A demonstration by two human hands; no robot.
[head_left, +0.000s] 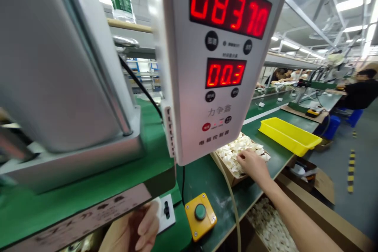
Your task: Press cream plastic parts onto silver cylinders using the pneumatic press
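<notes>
My right hand (251,164) reaches out to a cardboard box (225,170) heaped with small white parts (236,150) and rests its fingers on the pile. Whether a part is pinched in the fingers is hidden. My left hand (138,226) is low at the bottom edge, under the green shelf, and holds a white part with a black slot (165,212) between thumb and fingers. A yellow switch box with a green push button (200,215) sits on the green bench between my hands.
A white control box (218,63) with red counters reading 08370 and 003 hangs in front. A grey machine (59,71) fills the left. A yellow tray (289,136) lies further along the bench. Open cartons stand on the floor at right; other people work in the back.
</notes>
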